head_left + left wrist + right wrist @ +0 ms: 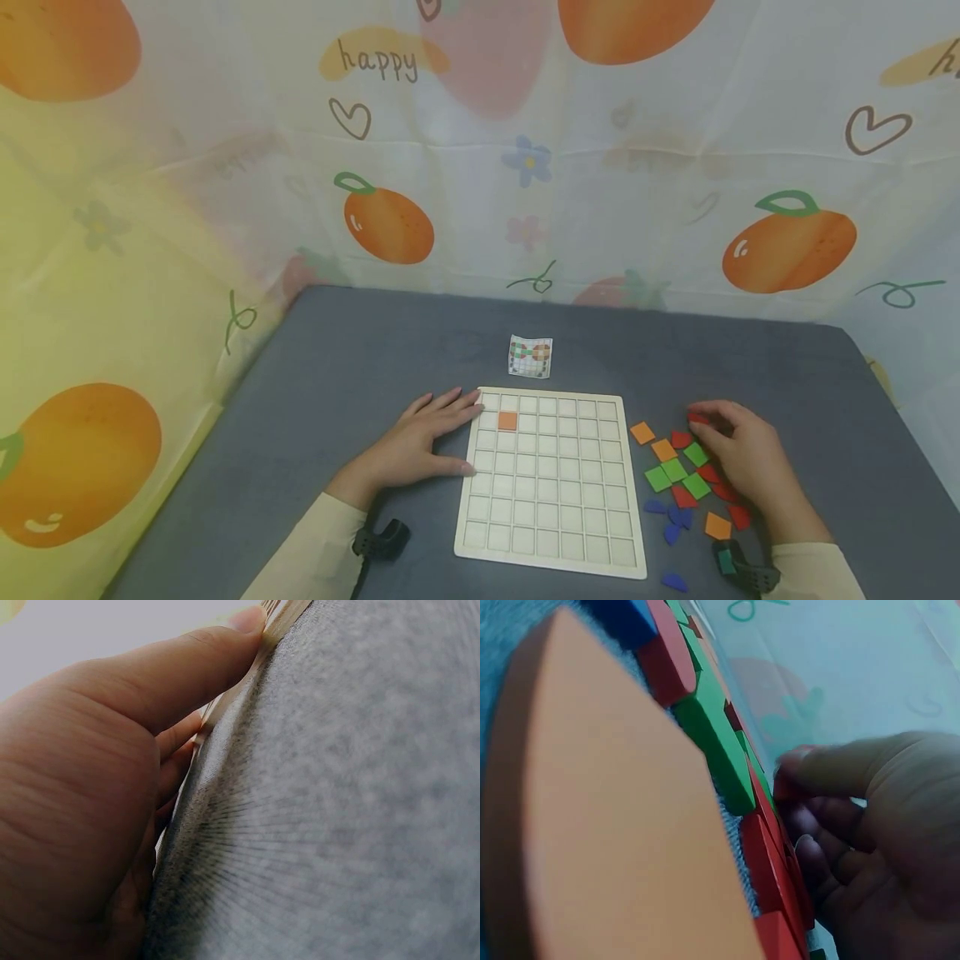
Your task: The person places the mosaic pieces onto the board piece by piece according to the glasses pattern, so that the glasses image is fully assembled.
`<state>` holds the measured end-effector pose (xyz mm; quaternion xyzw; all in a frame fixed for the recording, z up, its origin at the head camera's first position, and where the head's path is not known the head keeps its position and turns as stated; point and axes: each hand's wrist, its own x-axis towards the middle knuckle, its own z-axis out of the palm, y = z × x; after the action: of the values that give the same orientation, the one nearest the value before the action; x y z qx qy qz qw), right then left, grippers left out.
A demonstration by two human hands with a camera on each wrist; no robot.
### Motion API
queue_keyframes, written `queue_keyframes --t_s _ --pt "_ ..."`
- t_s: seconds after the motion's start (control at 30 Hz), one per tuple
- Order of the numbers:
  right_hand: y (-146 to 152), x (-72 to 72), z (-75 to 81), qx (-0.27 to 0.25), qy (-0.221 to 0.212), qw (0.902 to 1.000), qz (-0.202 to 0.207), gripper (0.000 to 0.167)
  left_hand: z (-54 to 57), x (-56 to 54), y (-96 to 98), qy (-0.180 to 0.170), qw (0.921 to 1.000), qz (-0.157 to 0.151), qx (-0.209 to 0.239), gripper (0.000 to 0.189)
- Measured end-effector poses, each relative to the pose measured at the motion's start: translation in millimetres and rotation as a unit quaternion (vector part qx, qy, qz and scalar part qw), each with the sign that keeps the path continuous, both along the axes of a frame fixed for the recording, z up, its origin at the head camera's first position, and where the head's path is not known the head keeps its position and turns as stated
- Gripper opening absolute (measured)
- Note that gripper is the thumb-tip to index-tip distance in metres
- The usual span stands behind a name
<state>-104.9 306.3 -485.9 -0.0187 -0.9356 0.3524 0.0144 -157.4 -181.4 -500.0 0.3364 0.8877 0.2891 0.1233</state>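
One spread left hand [420, 442] touches the board [548, 493] at ten o'clock; right hand [742, 448] pinches a red piece [698, 417]; brushing could scatter nearby tiles [673, 470].

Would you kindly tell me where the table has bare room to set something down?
Bare table lies left of the left hand, behind the card up to the cloth, and right of the right hand. It's crowded between the board and right hand, where tiles cluster.

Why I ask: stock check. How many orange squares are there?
4 orange squares: one on the grid board, two just right of it, one by the right wristband; others may hide under the right hand.
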Motion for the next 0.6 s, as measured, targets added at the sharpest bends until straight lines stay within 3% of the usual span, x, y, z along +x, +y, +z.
queue_keyframes --t_s 0.3,0.6 --pt "-12.8 3.9 11.3 -0.044 0.031 0.9985 -0.01 0.029 -0.4 0.1 0.2 0.0 1.0 0.002 -0.003 0.097" --pt "-33.6 7.6 30.0 -0.151 0.005 0.9884 0.006 0.03 1.1 0.7 0.9 0.002 1.0 0.003 0.008 0.094"
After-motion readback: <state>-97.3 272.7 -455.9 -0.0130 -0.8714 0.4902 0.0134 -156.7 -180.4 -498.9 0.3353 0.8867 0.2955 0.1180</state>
